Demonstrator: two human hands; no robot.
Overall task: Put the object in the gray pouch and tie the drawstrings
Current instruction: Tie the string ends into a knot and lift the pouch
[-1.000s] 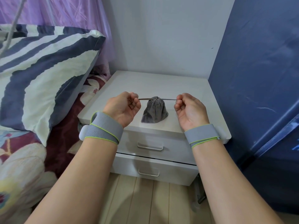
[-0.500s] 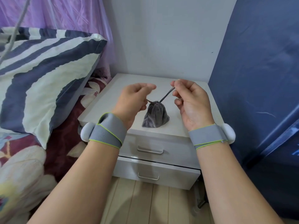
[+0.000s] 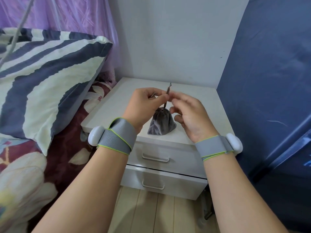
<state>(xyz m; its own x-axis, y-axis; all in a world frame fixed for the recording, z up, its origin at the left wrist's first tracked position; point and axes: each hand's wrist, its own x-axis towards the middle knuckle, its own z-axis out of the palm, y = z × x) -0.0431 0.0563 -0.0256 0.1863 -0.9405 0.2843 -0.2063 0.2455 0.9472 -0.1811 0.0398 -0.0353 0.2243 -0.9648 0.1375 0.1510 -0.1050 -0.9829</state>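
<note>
The gray pouch (image 3: 161, 122) stands on the white nightstand (image 3: 121, 100), its mouth cinched shut into pleats. Whatever is inside is hidden. Its drawstrings (image 3: 167, 95) rise straight up from the mouth, one end poking above my fingers. My left hand (image 3: 146, 105) pinches the strings between thumb and fingers just above the pouch. My right hand (image 3: 188, 113) is right beside it, fingertips meeting the strings at the same spot, its other fingers curled over the pouch's right side.
The nightstand has two drawers (image 3: 168, 158) facing me. A striped pillow (image 3: 47, 74) on a floral bed lies at the left. A dark blue padded panel (image 3: 269, 81) closes the right side. Grey wall behind, pale wooden floor (image 3: 151, 212) below.
The strings were stretched out sideways between my fists a second ago. Both hands have since risen and come together above the pouch, with the strings now upright.
</note>
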